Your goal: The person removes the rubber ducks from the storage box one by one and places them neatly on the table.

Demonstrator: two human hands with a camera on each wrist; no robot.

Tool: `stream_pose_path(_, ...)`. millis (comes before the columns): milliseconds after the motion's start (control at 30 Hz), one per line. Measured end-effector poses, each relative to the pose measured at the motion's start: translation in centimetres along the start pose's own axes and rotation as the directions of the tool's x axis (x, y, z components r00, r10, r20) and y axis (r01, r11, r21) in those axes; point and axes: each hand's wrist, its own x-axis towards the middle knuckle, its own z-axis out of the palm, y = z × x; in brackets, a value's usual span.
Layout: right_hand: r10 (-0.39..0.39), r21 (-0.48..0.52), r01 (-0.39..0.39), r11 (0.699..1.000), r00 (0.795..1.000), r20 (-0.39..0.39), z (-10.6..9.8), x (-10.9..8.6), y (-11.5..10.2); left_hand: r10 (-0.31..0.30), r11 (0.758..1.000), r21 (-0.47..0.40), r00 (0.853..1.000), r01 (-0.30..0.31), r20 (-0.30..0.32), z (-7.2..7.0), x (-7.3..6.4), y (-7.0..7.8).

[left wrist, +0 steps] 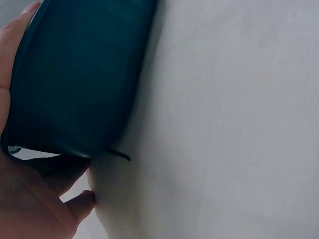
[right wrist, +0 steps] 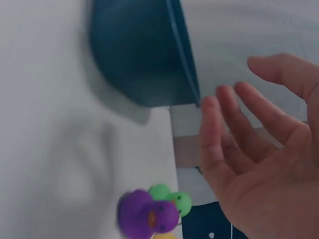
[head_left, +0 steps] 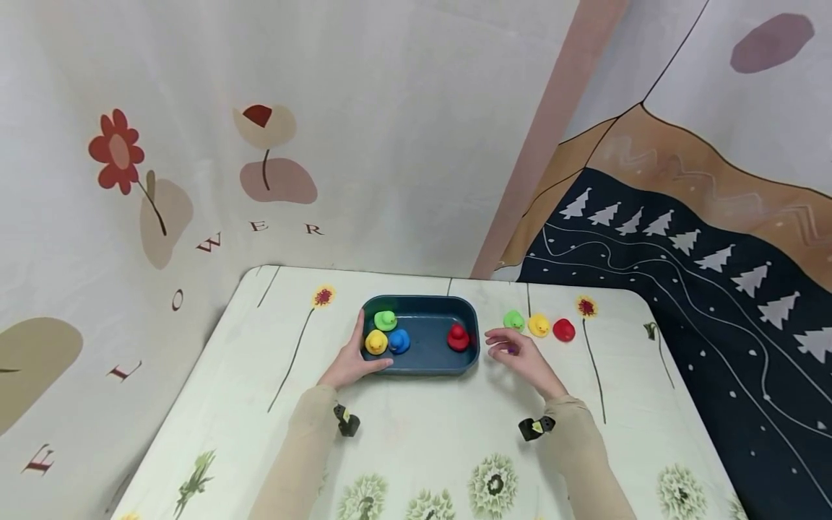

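Beige sleeves (head_left: 292,455) come up from the lower edge of the head view, each with a small black wrist camera (head_left: 347,421) at its cuff. Beyond the cuffs, the person's left hand (head_left: 349,366) grips the left end of a dark blue tray (head_left: 425,339), thumb along the near wall and fingers round the end wall. At the opposite end, the right hand (head_left: 528,361) is just beside the tray, its fingers loosely bent, moderately spread and holding nothing (whether a fingertip touches the rim cannot be told).

Four toy ducks sit inside the tray. Toward its left end, a green duck (head_left: 386,321) is at the back, with a yellow duck (head_left: 375,342) and a blue duck (head_left: 399,341) in front of it; a red duck (head_left: 458,337) sits well apart from them, near the right end.

To the right of the tray, a purple duck (right wrist: 149,214) rests on the surface (head_left: 416,426), mostly hidden by the right hand in the head view. Behind it stand a second green duck (head_left: 513,321), a second yellow duck (head_left: 539,325) and a red toy (head_left: 564,330), side by side. Flower prints mark the white cloth over the surface.
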Motion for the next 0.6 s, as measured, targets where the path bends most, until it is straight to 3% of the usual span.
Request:
stream_pose_path(100, 0.005, 0.013, -0.005, 1.0, 0.999, 0.032, 0.5, 0.7, 1.1, 0.003, 1.0, -0.002, 1.0, -0.003, -0.001, 0.0, 0.0, 0.0)
stream_pose_path(600, 0.012, 0.129, -0.029, 0.991, 0.991, 0.131, 4.5, 2.5, -1.1, 0.006, 1.0, 0.005, 1.0, -0.006, -0.002, 0.0, 0.0, 0.0)
